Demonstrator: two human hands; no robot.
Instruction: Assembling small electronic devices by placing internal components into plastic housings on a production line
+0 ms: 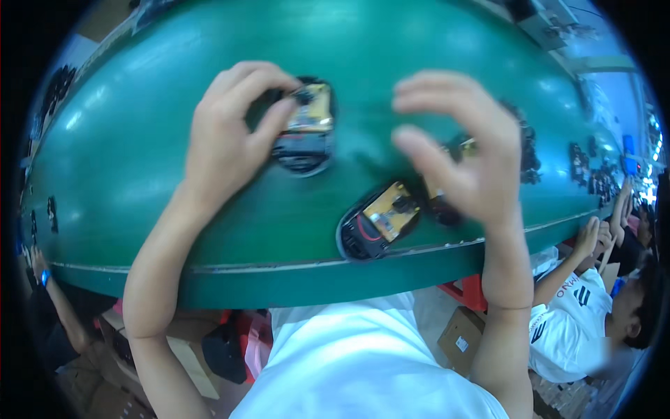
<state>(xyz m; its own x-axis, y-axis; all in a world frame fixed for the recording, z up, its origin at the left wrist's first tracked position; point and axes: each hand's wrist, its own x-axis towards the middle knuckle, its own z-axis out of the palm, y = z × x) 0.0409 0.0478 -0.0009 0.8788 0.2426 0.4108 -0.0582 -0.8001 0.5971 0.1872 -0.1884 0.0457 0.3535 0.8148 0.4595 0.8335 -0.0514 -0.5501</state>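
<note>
An opened computer mouse (312,129), a black shell with a yellow circuit board, lies on the green table left of centre. My left hand (230,133) grips it at its upper left, thumb and forefinger closed over the board's edge near a small black part. My right hand (481,150) hovers to the right, blurred, with thumb and fingers apart and nothing between them. Below and left of it lies a second opened mouse (380,220), tilted toward the near edge. Another mouse (441,209) is partly hidden beneath my right hand, with a further yellow board (467,146) behind the fingers.
Blurred dark parts (529,150) sit just past my right hand, and more dark pieces (604,185) lie farther right. A few small pieces (52,213) are at the far left. A co-worker (576,314) sits on the right; another person's hand (38,262) shows at left.
</note>
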